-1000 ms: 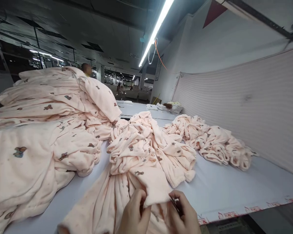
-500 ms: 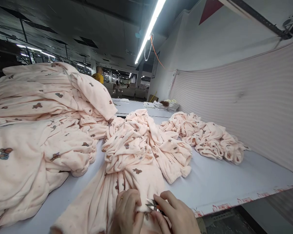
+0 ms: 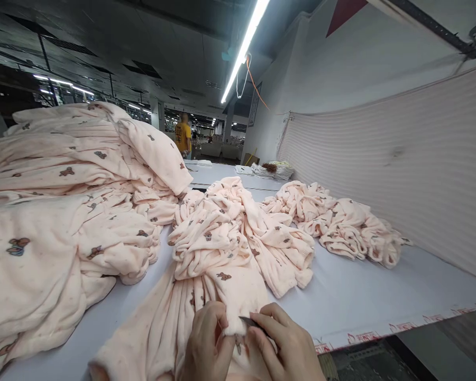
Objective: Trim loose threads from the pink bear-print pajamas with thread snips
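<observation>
One cloth edge (image 3: pixel 235 331) btwn L fingers (image 3: pixel 217 314), snips (image 3: pixel 249 320) in R fingers (image 3: pixel 270 321), tabletop (image 3: pixel 353 293) stretching R to edge

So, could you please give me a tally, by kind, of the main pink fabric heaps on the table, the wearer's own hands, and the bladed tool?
Heaps: 3 (left heap, middle heap, right heap)
Hands: 2 (left hand, right hand)
Bladed tool: 1
Total: 6

Overhead I saw a tube light (image 3: pixel 244 53) glaring beneath a dark ceiling (image 3: pixel 174 37); to the right, a striped pale cloth (image 3: pixel 381 127) hung by the white wall (image 3: pixel 313 74).
</observation>
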Demonstrator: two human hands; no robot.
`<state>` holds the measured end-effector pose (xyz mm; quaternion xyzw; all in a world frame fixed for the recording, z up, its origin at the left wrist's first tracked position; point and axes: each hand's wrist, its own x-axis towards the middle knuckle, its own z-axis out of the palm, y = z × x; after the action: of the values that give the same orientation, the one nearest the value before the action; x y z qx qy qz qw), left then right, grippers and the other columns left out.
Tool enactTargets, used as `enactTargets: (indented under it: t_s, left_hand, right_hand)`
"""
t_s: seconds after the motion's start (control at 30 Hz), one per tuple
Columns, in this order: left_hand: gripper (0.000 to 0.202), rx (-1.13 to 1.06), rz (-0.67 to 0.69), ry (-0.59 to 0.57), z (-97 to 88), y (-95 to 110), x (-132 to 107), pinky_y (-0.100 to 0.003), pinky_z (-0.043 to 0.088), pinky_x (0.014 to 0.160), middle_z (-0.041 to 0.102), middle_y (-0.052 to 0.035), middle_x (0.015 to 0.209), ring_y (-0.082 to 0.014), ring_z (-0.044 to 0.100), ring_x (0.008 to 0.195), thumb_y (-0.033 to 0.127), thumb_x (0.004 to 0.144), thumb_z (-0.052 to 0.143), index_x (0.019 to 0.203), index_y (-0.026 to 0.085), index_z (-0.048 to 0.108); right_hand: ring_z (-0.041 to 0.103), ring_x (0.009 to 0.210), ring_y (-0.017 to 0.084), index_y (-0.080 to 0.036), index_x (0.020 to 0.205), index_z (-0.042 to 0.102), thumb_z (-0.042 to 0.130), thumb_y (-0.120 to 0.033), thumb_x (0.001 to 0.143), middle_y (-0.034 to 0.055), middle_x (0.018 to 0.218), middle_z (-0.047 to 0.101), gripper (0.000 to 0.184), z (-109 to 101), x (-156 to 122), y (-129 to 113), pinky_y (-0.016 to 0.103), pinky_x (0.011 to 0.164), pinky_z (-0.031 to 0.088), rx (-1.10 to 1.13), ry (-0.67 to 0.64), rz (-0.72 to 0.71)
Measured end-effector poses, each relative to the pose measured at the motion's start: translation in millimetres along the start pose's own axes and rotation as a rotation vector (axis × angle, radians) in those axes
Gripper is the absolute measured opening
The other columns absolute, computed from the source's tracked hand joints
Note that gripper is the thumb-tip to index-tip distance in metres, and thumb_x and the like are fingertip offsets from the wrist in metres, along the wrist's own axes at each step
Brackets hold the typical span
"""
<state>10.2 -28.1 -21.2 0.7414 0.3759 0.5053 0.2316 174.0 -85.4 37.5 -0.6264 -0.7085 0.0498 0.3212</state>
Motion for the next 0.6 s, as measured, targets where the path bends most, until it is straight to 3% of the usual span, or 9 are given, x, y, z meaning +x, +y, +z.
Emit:
enactTargets:
  t_s: [0.07, 0.13, 0.23, 0.3, 0.37, 0.43, 0.53, 0.6]
  left_hand:
    - [0.015, -0.041, -0.032, -0.022, -0.4, 3, 1, -0.028, 0.046, 0.066, 0.052, 0.0001, 0.079, -0.0176, 0.053, 0.074, 0.010, 0.076, 0.042, 0.076, 0.025, 0.039]
    - [0.012, -0.087, -0.095, -0.022, -0.9, 7, 2, -0.028, 0.046, 0.066, 0.052, 0.0007, 0.077, -0.0170, 0.053, 0.070, 0.014, 0.077, 0.045, 0.075, 0.025, 0.041]
    - [0.014, -0.219, -0.229, -0.015, -2.2, 11, 9, -0.031, 0.047, 0.077, 0.061, -0.0014, 0.087, -0.0192, 0.058, 0.080, 0.023, 0.077, 0.053, 0.092, 0.024, 0.054]
    - [0.023, -0.393, -0.343, -0.156, -3.6, 14, 17, -0.032, 0.047, 0.079, 0.066, -0.0037, 0.090, -0.0212, 0.060, 0.085, 0.032, 0.080, 0.055, 0.098, 0.020, 0.061]
    - [0.028, -0.634, -0.493, -0.361, -4.9, 15, 26, -0.032, 0.048, 0.075, 0.069, -0.0050, 0.083, -0.0224, 0.062, 0.082, 0.040, 0.082, 0.054, 0.092, 0.017, 0.067]
    - [0.032, -0.898, -0.651, -0.463, -5.9, 17, 33, -0.035, 0.049, 0.075, 0.071, -0.0064, 0.079, -0.0241, 0.064, 0.082, 0.042, 0.081, 0.055, 0.089, 0.014, 0.069]
    - [0.030, -1.189, -0.784, -0.433, -6.9, 20, 39, -0.040, 0.048, 0.084, 0.074, -0.0095, 0.084, -0.0274, 0.066, 0.090, 0.037, 0.079, 0.060, 0.092, 0.013, 0.071]
    - [0.029, -1.272, -0.799, -0.407, -7.0, 23, 41, -0.042, 0.047, 0.090, 0.075, -0.0113, 0.089, -0.0287, 0.066, 0.094, 0.035, 0.078, 0.060, 0.092, 0.012, 0.072]
  right_hand:
    - [0.066, 0.070, 0.017, -0.029, 0.096, 0.068, 0.044, -0.035, 0.091, 0.0033, 0.087, 0.066, 0.026, 3, -1, 3, 0.023, 0.061, 0.051, 0.017, 0.061, 0.032]
    - [0.066, 0.074, 0.018, -0.028, 0.101, 0.064, 0.053, -0.038, 0.084, 0.0026, 0.089, 0.066, 0.023, 8, -3, 7, 0.024, 0.062, 0.051, 0.057, 0.134, 0.071]
    - [0.065, 0.076, 0.020, -0.028, 0.100, 0.060, 0.057, -0.032, 0.078, 0.0010, 0.087, 0.067, 0.023, 15, -3, 15, 0.025, 0.063, 0.049, 0.079, 0.158, 0.130]
    - [0.064, 0.072, 0.018, -0.027, 0.089, 0.060, 0.050, -0.024, 0.080, -0.0004, 0.081, 0.067, 0.014, 17, 2, 21, 0.024, 0.061, 0.046, 0.069, 0.141, 0.179]
    - [0.064, 0.069, 0.018, -0.026, 0.085, 0.056, 0.046, -0.020, 0.080, -0.0011, 0.078, 0.067, 0.013, 16, 12, 27, 0.024, 0.061, 0.044, 0.042, 0.164, 0.237]
    - [0.062, 0.067, 0.019, -0.026, 0.085, 0.053, 0.049, -0.021, 0.080, -0.0017, 0.075, 0.065, 0.009, 14, 21, 30, 0.025, 0.058, 0.043, -0.015, 0.208, 0.294]
    - [0.059, 0.060, 0.018, -0.025, 0.077, 0.052, 0.053, -0.024, 0.080, -0.0027, 0.066, 0.061, 0.004, 11, 25, 29, 0.025, 0.054, 0.041, -0.042, 0.171, 0.311]
    - [0.062, 0.069, 0.018, -0.025, 0.083, 0.058, 0.055, -0.026, 0.081, -0.0007, 0.075, 0.063, 0.003, 8, 21, 25, 0.024, 0.061, 0.046, 0.061, 0.099, 0.210]
